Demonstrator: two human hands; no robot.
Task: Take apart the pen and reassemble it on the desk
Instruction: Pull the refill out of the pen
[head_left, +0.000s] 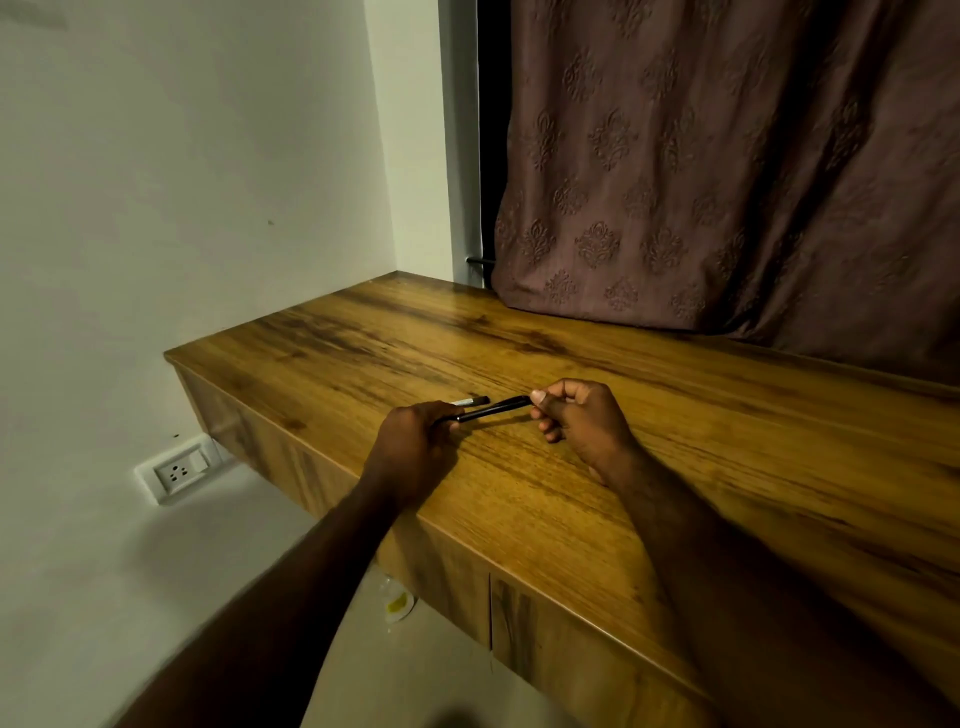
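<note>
Pen held over the desk, one loose piece lying behind it.

The left hand (415, 439) and right hand (576, 415) each pinch an end of the dark pen (493, 408) just above the desk (675, 441); a sharp pull could knock the small part (470, 400) off the near edge.

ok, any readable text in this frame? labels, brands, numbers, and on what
None readable.
Pen barrel, held between both hands: dark, no print visible.
Loose pen piece lying on the desk: pale band, too small to tell if it carries text.
Wall socket: no markings legible.
Curtain: embossed motifs only, no lettering.
</note>
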